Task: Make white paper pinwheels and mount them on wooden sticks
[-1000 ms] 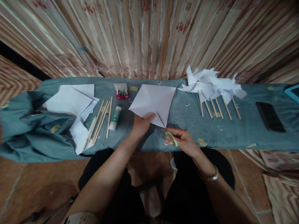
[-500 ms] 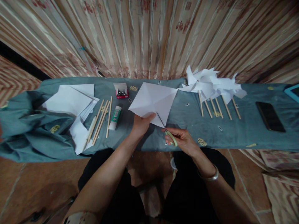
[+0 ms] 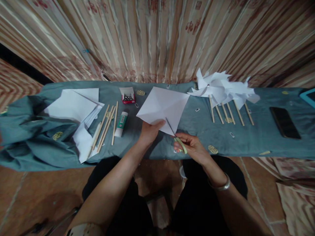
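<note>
My left hand (image 3: pixel 152 131) pinches the near edge of a creased white paper square (image 3: pixel 163 105), thumb on top and fingers hidden beneath. In my right hand (image 3: pixel 189 144) are scissors (image 3: pixel 182 145) with light green handles. Their blade lies over the paper's near corner, pointing from that corner toward the middle. The paper is held above the cloth, its creases crossing near the centre. To the left of my left hand lie a glue stick (image 3: pixel 121 124) with a green label and several wooden sticks (image 3: pixel 106 129).
White paper sheets (image 3: pixel 71 105) lie at the left of the cloth-covered table (image 3: pixel 152 152). Behind the glue stick stands an open red box (image 3: pixel 128 98) of small metal pieces. Several paper pinwheels (image 3: pixel 223 87) on sticks and a dark phone (image 3: pixel 284 123) rest at right.
The paper and my left hand have shifted slightly to the right. My right hand keeps the scissors at the paper's near corner, almost in the same place.
</note>
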`<state>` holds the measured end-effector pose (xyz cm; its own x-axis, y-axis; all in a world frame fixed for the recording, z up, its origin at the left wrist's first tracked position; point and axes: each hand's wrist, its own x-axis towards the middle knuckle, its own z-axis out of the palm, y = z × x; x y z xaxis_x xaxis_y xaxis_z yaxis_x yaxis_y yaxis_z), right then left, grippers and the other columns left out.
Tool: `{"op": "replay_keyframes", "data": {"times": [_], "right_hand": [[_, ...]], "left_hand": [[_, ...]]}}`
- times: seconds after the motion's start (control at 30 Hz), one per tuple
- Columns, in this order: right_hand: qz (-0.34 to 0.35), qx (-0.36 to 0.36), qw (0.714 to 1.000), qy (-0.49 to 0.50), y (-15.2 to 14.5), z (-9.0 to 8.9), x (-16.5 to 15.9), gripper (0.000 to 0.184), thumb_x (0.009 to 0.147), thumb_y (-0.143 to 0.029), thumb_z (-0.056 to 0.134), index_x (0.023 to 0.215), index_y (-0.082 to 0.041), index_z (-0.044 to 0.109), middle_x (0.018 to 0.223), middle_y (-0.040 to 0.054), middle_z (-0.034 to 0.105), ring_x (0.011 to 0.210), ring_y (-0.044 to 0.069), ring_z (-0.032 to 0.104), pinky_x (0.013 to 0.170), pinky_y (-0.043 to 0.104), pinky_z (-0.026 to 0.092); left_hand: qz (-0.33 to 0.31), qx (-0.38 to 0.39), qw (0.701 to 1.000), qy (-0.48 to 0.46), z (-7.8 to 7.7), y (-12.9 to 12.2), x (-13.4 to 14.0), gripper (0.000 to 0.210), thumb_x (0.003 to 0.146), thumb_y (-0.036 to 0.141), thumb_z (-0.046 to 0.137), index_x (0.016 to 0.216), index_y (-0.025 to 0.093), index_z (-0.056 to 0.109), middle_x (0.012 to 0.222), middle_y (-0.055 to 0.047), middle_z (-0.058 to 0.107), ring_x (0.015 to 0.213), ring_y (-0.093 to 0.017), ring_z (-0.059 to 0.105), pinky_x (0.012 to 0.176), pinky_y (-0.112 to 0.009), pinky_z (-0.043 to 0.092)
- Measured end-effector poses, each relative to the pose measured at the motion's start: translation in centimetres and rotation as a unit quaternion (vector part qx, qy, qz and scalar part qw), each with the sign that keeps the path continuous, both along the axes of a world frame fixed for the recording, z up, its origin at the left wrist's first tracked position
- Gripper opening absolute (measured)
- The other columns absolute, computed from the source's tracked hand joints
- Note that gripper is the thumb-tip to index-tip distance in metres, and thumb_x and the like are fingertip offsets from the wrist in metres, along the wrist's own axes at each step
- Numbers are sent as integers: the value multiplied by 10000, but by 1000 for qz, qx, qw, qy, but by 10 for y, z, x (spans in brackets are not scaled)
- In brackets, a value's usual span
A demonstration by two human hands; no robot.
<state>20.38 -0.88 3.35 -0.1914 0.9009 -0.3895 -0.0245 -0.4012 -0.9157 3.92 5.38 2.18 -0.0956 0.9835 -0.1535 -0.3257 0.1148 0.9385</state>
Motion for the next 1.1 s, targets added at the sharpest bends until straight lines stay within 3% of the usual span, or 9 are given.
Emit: {"op": "replay_keyframes", "data": {"times": [0.4, 0.67, 1.1], "right_hand": [[15, -21, 1000, -16, 1, 0, 3, 570, 568, -494, 854, 1008, -215, 622, 601, -61, 624, 516, 98, 575, 539, 237, 485], [9, -15, 1000, -23, 1, 3, 1, 745, 596, -497, 832, 1201, -204, 511, 578, -72, 623, 500, 115, 575, 507, 245, 453], [3, -18, 1000, -22, 1, 1, 1, 741, 577, -503, 852, 1184, -216, 540, 587, -60, 631, 503, 124, 579, 505, 255, 454]], "left_hand": [[5, 4, 1000, 1, 0, -1, 3, 321, 569, 260, 767, 865, 175, 675, 971, -81, 740, 898, -242, 676, 888, -400, 522], [1, -10, 1000, 13, -3, -3, 5, 357, 558, 268, 764, 887, 167, 671, 1003, -90, 735, 927, -257, 671, 897, -422, 520], [-1, -10, 1000, 23, 0, -4, 5, 334, 550, 265, 765, 860, 168, 685, 957, -84, 741, 879, -255, 673, 861, -413, 538]]}}
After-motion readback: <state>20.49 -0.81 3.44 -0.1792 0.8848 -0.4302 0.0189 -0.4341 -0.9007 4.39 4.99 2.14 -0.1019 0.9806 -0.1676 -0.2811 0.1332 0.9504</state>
